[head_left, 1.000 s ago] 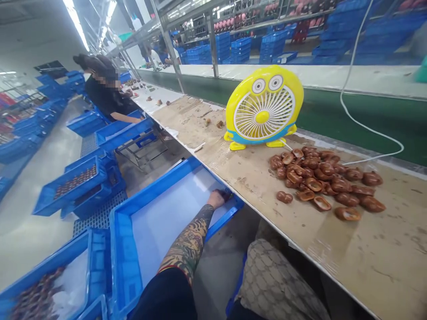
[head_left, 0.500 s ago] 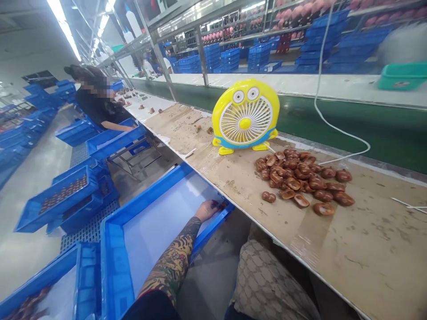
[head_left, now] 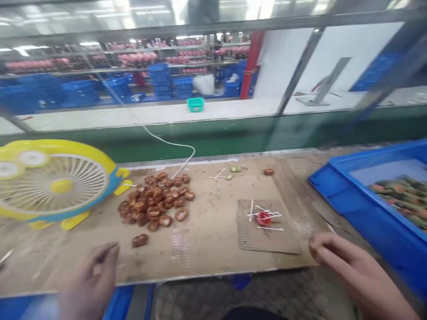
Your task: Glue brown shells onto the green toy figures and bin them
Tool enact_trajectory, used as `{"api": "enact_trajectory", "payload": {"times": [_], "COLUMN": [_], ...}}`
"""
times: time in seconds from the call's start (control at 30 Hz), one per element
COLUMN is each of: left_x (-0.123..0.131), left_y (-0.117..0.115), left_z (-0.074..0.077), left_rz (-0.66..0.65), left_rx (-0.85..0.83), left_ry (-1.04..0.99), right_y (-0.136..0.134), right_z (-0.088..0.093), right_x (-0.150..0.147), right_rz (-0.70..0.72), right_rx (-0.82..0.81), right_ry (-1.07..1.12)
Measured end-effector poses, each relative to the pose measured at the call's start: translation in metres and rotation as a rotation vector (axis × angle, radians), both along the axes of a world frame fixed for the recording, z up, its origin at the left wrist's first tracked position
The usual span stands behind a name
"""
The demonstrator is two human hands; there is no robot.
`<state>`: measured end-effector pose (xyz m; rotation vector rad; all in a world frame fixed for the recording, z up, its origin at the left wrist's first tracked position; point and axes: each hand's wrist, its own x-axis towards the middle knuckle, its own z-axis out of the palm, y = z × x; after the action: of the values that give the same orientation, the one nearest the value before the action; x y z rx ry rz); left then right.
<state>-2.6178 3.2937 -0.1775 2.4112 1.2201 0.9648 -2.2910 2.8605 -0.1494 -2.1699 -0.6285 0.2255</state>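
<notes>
My left hand (head_left: 95, 278), smeared by motion, hovers at the front edge of the table with its fingers bent; whether it grips anything cannot be told. Just beyond it lies a glossy brown moulded piece (head_left: 139, 240), in front of a heap of similar hollow brown pieces (head_left: 153, 202). On the right, my right hand (head_left: 350, 262) hangs over the table edge, thumb and fingers drawn together; what they may hold is hidden. To its left, a square of cardboard (head_left: 247, 242) carries several cotton swabs (head_left: 271, 229) around a small red blob (head_left: 263, 218).
A yellow fan (head_left: 62, 186) stands at the left, its white cable (head_left: 167, 142) running behind the heap. At the right sits a blue crate (head_left: 360, 195) with green and brown pieces (head_left: 405, 195). Small green pieces (head_left: 235, 169) and one brown piece (head_left: 268, 171) lie farther back.
The view has swung right. My left hand, earlier in a blue crate below the table, is now above the table's front edge. My right hand has come into view.
</notes>
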Motion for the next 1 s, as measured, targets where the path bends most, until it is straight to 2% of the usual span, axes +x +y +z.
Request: {"api": "enact_trajectory", "payload": {"times": [0.07,0.13,0.2,0.27,0.37,0.47,0.57,0.73,0.8,0.87,0.93,1.0], "left_x": [0.067,0.123,0.16,0.18,0.189,0.198,0.211,0.218,0.216,0.214,0.214,0.217], "left_y": [-0.022,-0.044,-0.054,-0.055,-0.056,-0.063,-0.068,-0.066,-0.071,-0.088,-0.114,-0.145], "left_z": [0.008,0.014,0.017,0.017,0.015,0.013,0.012,0.014,0.017,0.02,0.02,0.016], "left_rz": [-0.344,-0.504,-0.426,-0.312,-0.191,-0.136,-0.147,-0.185,-0.286,-0.465,-0.659,-0.804], "left_rx": [0.07,0.173,0.189,0.157,0.106,0.116,0.165,0.186,0.173,0.056,-0.19,-0.472], "left_ry": [0.076,0.226,0.399,0.487,0.528,0.503,0.49,0.426,0.267,0.038,-0.151,-0.241], "right_y": [0.0,0.008,0.022,0.034,0.044,0.047,0.052,0.065,0.068,0.07,0.07,0.07], "right_z": [-0.001,-0.01,-0.023,-0.036,-0.05,-0.056,-0.05,-0.028,-0.023,-0.023,-0.023,-0.023], "right_x": [0.015,0.023,0.026,0.03,0.037,0.045,0.048,0.047,0.048,0.049,0.05,0.05], "right_rz": [-0.16,-0.187,-0.135,-0.097,-0.051,-0.01,0.024,0.105,0.122,0.133,0.133,0.125], "right_rx": [0.007,0.04,0.059,0.059,0.064,0.041,0.033,0.028,0.045,0.06,0.065,0.06], "right_ry": [0.016,0.067,0.143,0.191,0.213,0.206,0.193,0.258,0.302,0.338,0.348,0.324]}}
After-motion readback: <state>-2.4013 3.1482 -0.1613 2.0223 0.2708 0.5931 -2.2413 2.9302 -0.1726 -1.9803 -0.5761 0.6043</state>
